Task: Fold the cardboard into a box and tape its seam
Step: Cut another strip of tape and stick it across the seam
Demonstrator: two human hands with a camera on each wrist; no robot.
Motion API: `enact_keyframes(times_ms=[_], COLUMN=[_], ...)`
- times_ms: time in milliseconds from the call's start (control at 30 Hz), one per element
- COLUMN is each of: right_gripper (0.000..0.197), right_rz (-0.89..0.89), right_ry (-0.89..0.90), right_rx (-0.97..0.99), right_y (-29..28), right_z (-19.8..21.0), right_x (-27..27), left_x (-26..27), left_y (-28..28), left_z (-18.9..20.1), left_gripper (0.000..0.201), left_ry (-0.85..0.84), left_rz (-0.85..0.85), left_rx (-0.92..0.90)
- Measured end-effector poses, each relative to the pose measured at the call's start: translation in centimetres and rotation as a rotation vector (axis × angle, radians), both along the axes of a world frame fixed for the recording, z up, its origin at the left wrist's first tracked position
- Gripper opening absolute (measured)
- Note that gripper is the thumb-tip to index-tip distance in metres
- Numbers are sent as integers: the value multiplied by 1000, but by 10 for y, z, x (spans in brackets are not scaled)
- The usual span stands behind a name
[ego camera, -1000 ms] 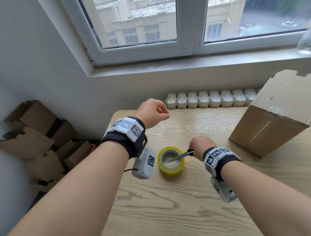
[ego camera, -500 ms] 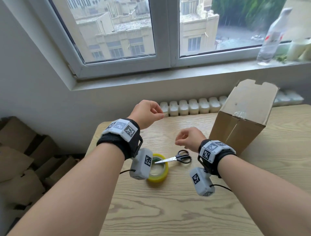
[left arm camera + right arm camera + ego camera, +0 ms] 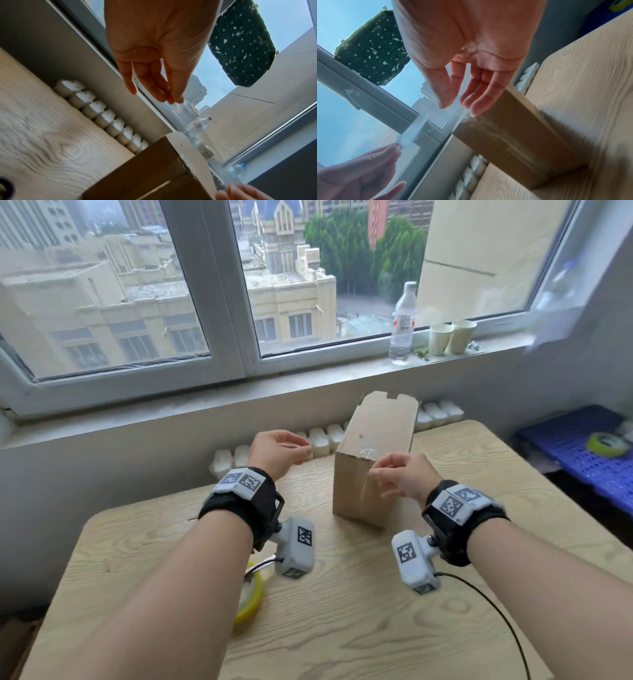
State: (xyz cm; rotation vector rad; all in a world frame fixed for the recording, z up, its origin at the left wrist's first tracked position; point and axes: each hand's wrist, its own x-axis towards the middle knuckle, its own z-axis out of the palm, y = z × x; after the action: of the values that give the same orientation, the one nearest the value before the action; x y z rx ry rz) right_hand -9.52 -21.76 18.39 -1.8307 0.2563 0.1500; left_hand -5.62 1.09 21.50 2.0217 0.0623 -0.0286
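Note:
The cardboard box (image 3: 375,436) stands folded on the wooden table (image 3: 376,628), with clear tape glinting at its near top edge. A clear tape strip (image 3: 414,129) stretches between my hands in the air. My left hand (image 3: 306,448) pinches its left end, up and to the left of the box. My right hand (image 3: 373,472) pinches the other end right at the box's near top corner; in the right wrist view the right hand (image 3: 453,106) hovers just over the box (image 3: 513,135). The yellow tape roll (image 3: 251,594) lies half hidden under my left forearm. The scissors are out of sight.
A white radiator (image 3: 322,440) runs behind the table's far edge. On the windowsill stand a water bottle (image 3: 402,326) and two paper cups (image 3: 452,337). A blue crate (image 3: 575,446) at the right holds another tape roll (image 3: 608,444).
My right hand laid the scissors down by the roll and let go. Both hands then moved right to the box, the right one now holding the strip's free end.

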Motion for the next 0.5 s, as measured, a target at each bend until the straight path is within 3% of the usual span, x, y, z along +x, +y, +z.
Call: enact_keyframes(times_ms=[67,167,300,500], right_gripper=[6,6,23,17], right_rz=[-39,-78,-102,-107], right_ry=[-12,-14,16,-25], right_rx=[-13,-32,-42,-208], right_y=[-18,-38,-48,-43], right_z=[6,12,11,0], right_x=[-2,-3,1,12], left_x=[4,13,24,35], left_y=[-18,-34,-47,-55], left_z=[-4,-11,-21,-35], left_gripper=[21,53,28,12], left_ry=[18,91,114,196], left_rz=[-5,-32,4,86], left_rx=[-29,-93,-56,-114])
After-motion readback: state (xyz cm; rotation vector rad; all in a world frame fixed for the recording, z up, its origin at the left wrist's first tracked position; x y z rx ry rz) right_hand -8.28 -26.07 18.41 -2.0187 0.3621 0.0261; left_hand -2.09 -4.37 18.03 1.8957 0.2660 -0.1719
